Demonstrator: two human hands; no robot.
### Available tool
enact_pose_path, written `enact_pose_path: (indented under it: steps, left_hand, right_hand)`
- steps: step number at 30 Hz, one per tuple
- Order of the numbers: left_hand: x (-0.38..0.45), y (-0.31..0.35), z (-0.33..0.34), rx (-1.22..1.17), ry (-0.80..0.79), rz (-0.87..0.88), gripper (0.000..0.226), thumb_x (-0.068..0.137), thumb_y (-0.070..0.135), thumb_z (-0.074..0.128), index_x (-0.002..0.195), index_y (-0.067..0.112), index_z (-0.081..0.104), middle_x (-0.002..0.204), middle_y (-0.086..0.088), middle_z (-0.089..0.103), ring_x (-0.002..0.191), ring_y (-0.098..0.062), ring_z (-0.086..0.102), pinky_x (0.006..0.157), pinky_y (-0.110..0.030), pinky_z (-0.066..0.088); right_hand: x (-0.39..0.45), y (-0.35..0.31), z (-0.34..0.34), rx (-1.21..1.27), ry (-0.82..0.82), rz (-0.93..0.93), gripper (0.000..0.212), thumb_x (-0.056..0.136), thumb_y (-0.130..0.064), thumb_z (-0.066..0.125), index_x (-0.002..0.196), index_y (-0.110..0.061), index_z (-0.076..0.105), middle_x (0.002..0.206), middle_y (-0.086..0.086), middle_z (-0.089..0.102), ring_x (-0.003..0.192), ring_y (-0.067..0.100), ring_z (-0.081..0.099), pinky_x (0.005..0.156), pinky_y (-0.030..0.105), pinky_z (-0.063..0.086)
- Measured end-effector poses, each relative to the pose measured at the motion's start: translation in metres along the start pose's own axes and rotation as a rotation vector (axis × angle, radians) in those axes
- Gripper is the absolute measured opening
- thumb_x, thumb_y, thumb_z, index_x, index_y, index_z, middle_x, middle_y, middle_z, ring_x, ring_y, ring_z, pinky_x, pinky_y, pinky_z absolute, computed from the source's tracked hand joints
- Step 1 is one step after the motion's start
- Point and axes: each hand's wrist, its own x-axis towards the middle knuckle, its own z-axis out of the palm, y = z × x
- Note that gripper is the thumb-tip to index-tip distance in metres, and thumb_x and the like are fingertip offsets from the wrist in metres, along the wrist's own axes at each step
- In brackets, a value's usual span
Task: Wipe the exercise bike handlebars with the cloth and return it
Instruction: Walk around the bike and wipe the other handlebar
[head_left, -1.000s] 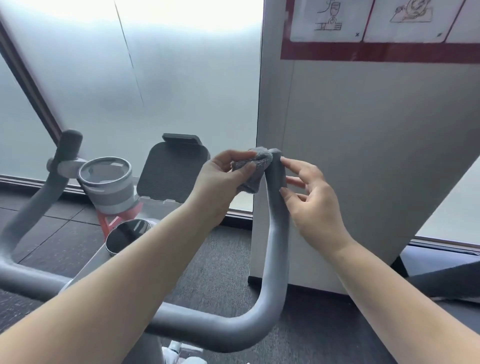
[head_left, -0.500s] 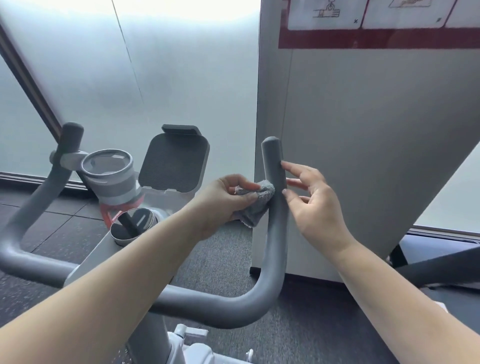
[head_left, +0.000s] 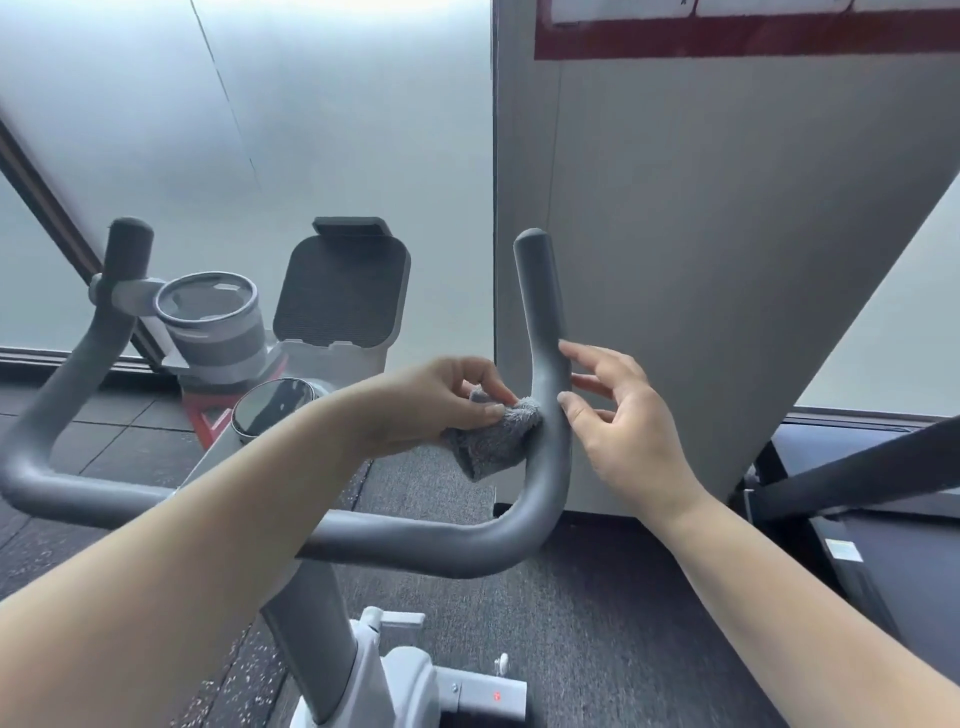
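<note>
Poster (head_left: 743, 26) cut off above

A grey cup holder (head_left: 213, 317) sits far left, a tablet tray (head_left: 343, 291) right of it, a grey panel (head_left: 727, 260) far right.

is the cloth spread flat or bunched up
Bunched up: the grey cloth is a crumpled wad pinched in the left hand, pressed against the right handlebar.

Your one head-worn view looks forward and down, close over the handlebars (head_left: 543, 332) and your forearms.
</note>
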Motion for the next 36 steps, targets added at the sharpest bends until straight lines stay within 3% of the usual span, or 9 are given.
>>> enact_pose_path:
  steps: [2,6,9,15,18,25,28,31,36]
  left_hand:
    - [-0.005,-0.002,-0.001,0.045,-0.063,-0.013,0.017,0.091,0.0,0.055,0.083,0.013,0.061,0.076,-0.008,0.056,0.067,-0.016,0.053,0.064,-0.032,0.045]
    - [-0.014,-0.003,0.0,0.193,-0.138,-0.027,0.016,0.09,-0.001,0.057,0.085,0.013,0.062,0.066,0.0,0.052,0.056,-0.006,0.05,0.053,-0.018,0.042]
    - [-0.019,-0.004,0.0,0.281,-0.236,-0.024,0.022,0.088,0.001,0.061,0.081,0.021,0.066,0.083,-0.015,0.057,0.065,-0.012,0.053,0.057,-0.016,0.046]
    - [-0.022,-0.007,-0.003,0.383,-0.362,0.038,0.017,0.08,0.017,0.065,0.08,0.034,0.069,0.118,-0.042,0.05,0.091,-0.024,0.048,0.082,-0.042,0.046]
    - [-0.024,-0.005,-0.009,0.431,-0.432,0.024,0.02,0.082,0.013,0.063,0.08,0.031,0.069,0.12,-0.03,0.058,0.096,-0.023,0.053,0.092,-0.047,0.046]
    - [-0.027,-0.002,-0.022,0.509,-0.48,-0.049,0.021,0.09,-0.003,0.054,0.088,0.017,0.063,0.086,0.001,0.068,0.072,-0.007,0.059,0.07,-0.022,0.047]
    - [-0.032,0.0,-0.031,0.556,-0.479,-0.075,0.021,0.091,-0.007,0.051,0.09,0.012,0.061,0.081,0.002,0.068,0.067,-0.006,0.061,0.061,-0.017,0.048]
    - [-0.037,-0.003,-0.044,0.622,-0.466,-0.08,0.025,0.09,-0.006,0.052,0.088,0.016,0.063,0.099,-0.016,0.065,0.08,-0.017,0.061,0.068,-0.026,0.05]
    - [-0.052,-0.004,-0.053,0.695,-0.409,-0.065,0.028,0.087,-0.009,0.052,0.086,0.018,0.063,0.104,0.004,0.069,0.094,-0.02,0.064,0.088,-0.039,0.049]
  right_hand:
    - [-0.006,0.0,0.002,-0.013,0.022,0.006,0.043,0.09,-0.005,0.059,0.127,-0.027,0.057,0.126,-0.009,0.05,0.111,0.003,0.056,0.072,0.001,0.041]
    - [-0.018,-0.002,0.006,-0.023,0.056,0.017,0.04,0.089,-0.007,0.06,0.124,-0.026,0.059,0.126,-0.007,0.051,0.112,0.004,0.056,0.073,0.002,0.043]
    - [-0.028,-0.003,0.01,-0.028,0.076,0.035,0.038,0.089,-0.01,0.061,0.122,-0.027,0.06,0.125,-0.008,0.051,0.112,0.004,0.056,0.073,0.002,0.043]
    - [-0.046,-0.005,0.017,-0.047,0.125,0.072,0.034,0.09,-0.014,0.062,0.121,-0.028,0.062,0.123,-0.009,0.052,0.11,0.007,0.056,0.073,0.0,0.041]
    - [-0.052,-0.008,0.021,-0.058,0.15,0.083,0.034,0.09,-0.015,0.061,0.12,-0.029,0.061,0.121,-0.011,0.051,0.109,0.005,0.057,0.074,0.0,0.041]
    - [-0.063,-0.013,0.032,-0.121,0.19,0.093,0.037,0.088,-0.014,0.063,0.123,-0.027,0.06,0.122,-0.01,0.051,0.111,0.01,0.056,0.08,0.002,0.042]
    - [-0.065,-0.018,0.034,-0.16,0.183,0.113,0.041,0.088,-0.015,0.063,0.127,-0.026,0.058,0.125,-0.009,0.049,0.111,0.011,0.055,0.093,0.013,0.04]
    - [-0.066,-0.022,0.037,-0.182,0.18,0.131,0.044,0.087,-0.016,0.064,0.13,-0.024,0.056,0.127,-0.009,0.048,0.114,0.011,0.053,0.098,0.017,0.038]
    - [-0.07,-0.024,0.042,-0.194,0.171,0.142,0.051,0.088,-0.017,0.064,0.136,-0.021,0.05,0.138,-0.005,0.044,0.126,0.01,0.044,0.111,0.03,0.034]
